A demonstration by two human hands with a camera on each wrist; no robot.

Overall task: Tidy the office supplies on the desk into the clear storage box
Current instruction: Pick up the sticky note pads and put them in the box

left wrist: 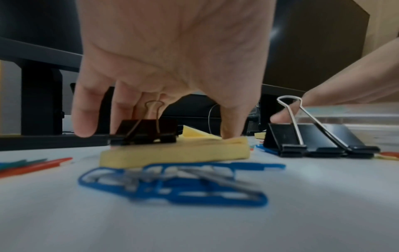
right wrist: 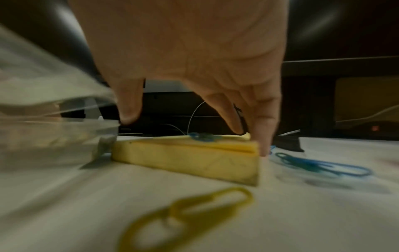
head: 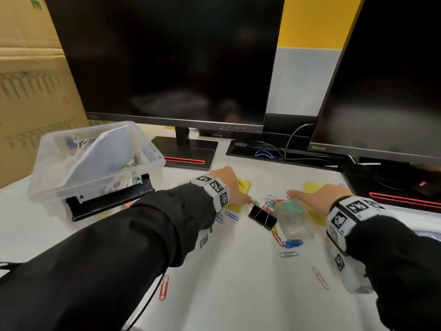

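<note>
My left hand [head: 230, 181] reaches down over a yellow sticky pad [left wrist: 172, 153] that carries a small black binder clip [left wrist: 144, 131]. Its thumb [left wrist: 231, 129] touches the pad's far corner and its fingers [left wrist: 84, 122] hang straight behind the clip. My right hand [head: 317, 197] hovers over a second yellow pad [right wrist: 187, 158]. Its fingertips [right wrist: 263, 145] touch the pad's right corner, while the thumb stays apart by a small clear pin box [head: 292, 217]. Both pads lie flat. The clear storage box [head: 55, 149] stands at the left with a notebook inside.
Large black binder clips [head: 262, 215] and several coloured paper clips [head: 290, 243] lie between and in front of my hands. A black tool [head: 109, 201] leans at the storage box's front. Two monitors [head: 167, 63] and their bases [head: 188, 154] close off the back. Cardboard boxes [head: 28, 80] stand at the left.
</note>
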